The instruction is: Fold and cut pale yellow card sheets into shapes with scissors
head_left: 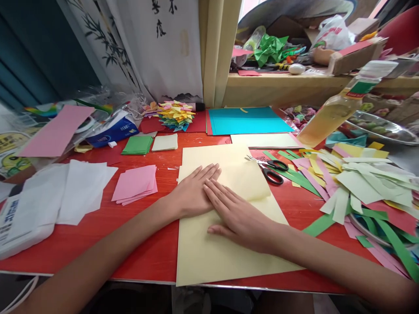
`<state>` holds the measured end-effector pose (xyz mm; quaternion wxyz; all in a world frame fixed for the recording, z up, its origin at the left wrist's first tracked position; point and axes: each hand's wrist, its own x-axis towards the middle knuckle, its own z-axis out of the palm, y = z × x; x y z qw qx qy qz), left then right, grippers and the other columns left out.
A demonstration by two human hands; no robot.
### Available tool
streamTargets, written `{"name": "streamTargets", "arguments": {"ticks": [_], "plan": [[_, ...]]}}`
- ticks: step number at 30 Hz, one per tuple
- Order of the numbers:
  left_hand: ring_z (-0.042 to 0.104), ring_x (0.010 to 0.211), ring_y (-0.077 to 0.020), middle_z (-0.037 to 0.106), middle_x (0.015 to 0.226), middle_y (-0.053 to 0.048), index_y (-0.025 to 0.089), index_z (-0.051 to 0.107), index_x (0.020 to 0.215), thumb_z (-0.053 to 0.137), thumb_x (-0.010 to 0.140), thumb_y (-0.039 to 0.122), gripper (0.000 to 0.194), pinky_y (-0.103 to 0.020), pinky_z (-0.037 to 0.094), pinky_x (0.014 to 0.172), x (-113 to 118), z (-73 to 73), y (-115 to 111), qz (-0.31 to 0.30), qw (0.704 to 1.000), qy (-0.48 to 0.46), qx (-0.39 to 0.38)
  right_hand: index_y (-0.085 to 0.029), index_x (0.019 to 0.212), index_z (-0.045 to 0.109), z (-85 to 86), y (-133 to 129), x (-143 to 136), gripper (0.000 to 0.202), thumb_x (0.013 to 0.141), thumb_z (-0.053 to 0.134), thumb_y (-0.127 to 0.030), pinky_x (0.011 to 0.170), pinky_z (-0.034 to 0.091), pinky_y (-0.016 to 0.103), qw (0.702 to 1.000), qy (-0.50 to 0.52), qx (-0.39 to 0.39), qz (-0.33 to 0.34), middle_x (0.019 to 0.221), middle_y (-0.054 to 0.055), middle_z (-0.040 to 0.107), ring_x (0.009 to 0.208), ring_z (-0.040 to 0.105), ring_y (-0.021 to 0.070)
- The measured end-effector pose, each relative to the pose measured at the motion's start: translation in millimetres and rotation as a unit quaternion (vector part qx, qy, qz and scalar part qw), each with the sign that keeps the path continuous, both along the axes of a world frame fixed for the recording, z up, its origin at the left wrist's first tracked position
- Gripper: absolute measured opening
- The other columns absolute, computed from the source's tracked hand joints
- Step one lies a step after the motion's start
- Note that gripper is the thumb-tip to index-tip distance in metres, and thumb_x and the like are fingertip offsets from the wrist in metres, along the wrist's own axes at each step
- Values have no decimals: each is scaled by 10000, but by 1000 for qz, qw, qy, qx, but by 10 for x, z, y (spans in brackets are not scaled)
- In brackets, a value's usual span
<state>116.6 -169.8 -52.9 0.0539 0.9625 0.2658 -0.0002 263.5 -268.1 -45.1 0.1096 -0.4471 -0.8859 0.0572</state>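
Note:
Pale yellow paper point(225, 261) lies on the red table, its near edge hanging slightly over the front. A folded-over part of the paper point(255, 176) covers its far half. My left hand point(196, 192) rests flat on this fold, fingers stretched out toward the far right. Palm down, my right hand point(238, 218) is also on the paper; its fingertips touch or overlap the left hand's fingers, and its thumb is spread away. Neither hand grips anything. Black-handled scissors point(273, 170) lie just right of the paper, blades toward it.
Pink squares point(135, 183), green squares point(137, 145) and cream squares point(165, 142) are stacked at left. Right of the paper is a heap of paper strips point(369, 179), with a bottle of yellowish liquid point(337, 111) behind. Blue sheets point(248, 121) and a folded-paper piece point(176, 115) sit at the back.

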Motion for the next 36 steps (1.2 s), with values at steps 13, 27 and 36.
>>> {"name": "streamTargets", "arguments": {"ticks": [13,27,36], "plan": [[9,1383,-225,37,1495,-142,35,124,1418,166,809,684,890,-366,85,1131,61,76,-271,-25,999,-12,-33,-88,1441,86,71,-176,473,766,875,301,-556,1118,161,438,996,-49,-71,-2,1490,123,44,1366,29,249],[18,1383,-184,44,1499,-73,146,93,1435,163,866,600,732,-373,78,1134,-126,204,-519,-80,995,15,-65,-120,1445,55,26,-301,697,788,860,355,-552,1098,217,441,996,-50,-60,-32,1486,131,74,1364,85,252],[171,1364,-195,202,1468,-85,125,259,1398,236,914,475,598,-359,210,1116,-210,214,-661,-67,997,-6,27,-175,1444,-22,9,-347,790,773,872,376,-511,1110,180,451,997,-56,-40,-31,1493,94,104,1363,116,241]]}}
